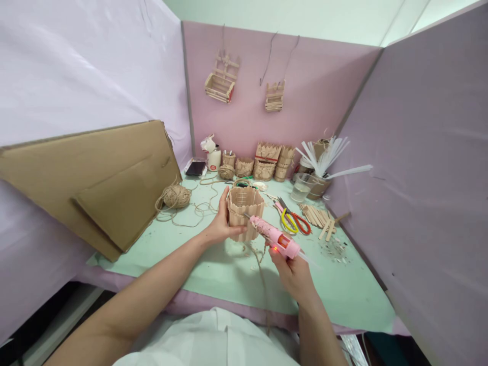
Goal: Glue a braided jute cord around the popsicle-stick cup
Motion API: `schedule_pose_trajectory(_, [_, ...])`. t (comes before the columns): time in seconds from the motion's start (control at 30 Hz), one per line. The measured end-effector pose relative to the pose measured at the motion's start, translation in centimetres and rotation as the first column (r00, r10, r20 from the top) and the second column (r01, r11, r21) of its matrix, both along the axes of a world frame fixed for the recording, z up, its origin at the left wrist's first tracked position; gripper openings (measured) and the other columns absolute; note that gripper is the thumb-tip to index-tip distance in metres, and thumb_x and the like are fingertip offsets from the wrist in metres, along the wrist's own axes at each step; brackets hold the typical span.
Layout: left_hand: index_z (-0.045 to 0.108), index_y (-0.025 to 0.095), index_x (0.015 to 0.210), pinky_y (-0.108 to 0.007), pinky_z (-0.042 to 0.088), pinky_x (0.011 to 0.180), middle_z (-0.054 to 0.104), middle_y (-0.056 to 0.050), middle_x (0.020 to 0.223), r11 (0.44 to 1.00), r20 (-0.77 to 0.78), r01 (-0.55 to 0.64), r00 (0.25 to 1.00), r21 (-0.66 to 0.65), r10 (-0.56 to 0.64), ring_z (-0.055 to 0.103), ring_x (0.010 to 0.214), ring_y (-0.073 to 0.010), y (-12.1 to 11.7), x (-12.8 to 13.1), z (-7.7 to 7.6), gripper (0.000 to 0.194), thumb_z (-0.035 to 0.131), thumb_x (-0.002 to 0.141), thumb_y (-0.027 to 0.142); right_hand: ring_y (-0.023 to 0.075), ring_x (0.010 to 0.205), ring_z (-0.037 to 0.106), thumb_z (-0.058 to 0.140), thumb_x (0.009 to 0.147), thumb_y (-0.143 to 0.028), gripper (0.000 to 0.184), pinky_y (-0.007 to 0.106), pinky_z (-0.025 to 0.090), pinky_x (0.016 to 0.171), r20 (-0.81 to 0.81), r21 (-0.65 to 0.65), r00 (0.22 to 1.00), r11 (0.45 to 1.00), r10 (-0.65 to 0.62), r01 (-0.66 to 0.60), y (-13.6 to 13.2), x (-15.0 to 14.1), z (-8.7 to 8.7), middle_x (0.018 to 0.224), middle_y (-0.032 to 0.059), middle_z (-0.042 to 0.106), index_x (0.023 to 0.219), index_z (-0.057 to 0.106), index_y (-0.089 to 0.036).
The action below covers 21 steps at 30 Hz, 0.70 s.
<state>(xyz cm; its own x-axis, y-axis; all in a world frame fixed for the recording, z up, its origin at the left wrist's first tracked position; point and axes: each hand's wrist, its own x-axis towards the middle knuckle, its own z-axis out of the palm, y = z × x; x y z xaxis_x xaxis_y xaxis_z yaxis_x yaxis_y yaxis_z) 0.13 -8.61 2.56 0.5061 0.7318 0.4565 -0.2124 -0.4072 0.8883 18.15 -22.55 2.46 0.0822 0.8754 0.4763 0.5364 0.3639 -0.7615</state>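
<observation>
My left hand (221, 223) grips a small basket made of wooden craft sticks (247, 203), fingers along its left side and thumb across the front. Its open top tilts toward me, and twine runs around its side. In my right hand (292, 272) is a pink hot glue gun (274, 236) with a small red light lit. The nozzle points at the basket's front wall and is at or very near it; I cannot tell if it touches. A strand of twine (261, 274) hangs from below the basket toward the table's front edge.
Scissors (293, 218), loose craft sticks (316, 216) and a clear cup of water (301, 188) lie to the right. A twine ball (175, 196) and cardboard sheets (114, 188) are at left. Finished stick baskets (264, 170) line the back; a bundle of glue sticks (328, 155) stands back right.
</observation>
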Motion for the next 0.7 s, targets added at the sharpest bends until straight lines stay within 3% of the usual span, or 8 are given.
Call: schedule_pose_trajectory(0.7, [-0.017,0.028,0.145,-0.051,0.02,0.113,0.016,-0.017,0.153,0.999,-0.008,-0.032,0.999,0.003,0.032,0.024,0.139,-0.0334,0.1,0.06,0.0,0.131,0.081,0.059,0.039,0.0126,0.066,0.046,0.045,0.09,-0.03,0.012,0.025,0.038,0.062,0.011,0.041,1.0,0.999,0.024,-0.024,0.22,-0.54,0.11,0.075,-0.0013,0.046,0.083,0.048,-0.02])
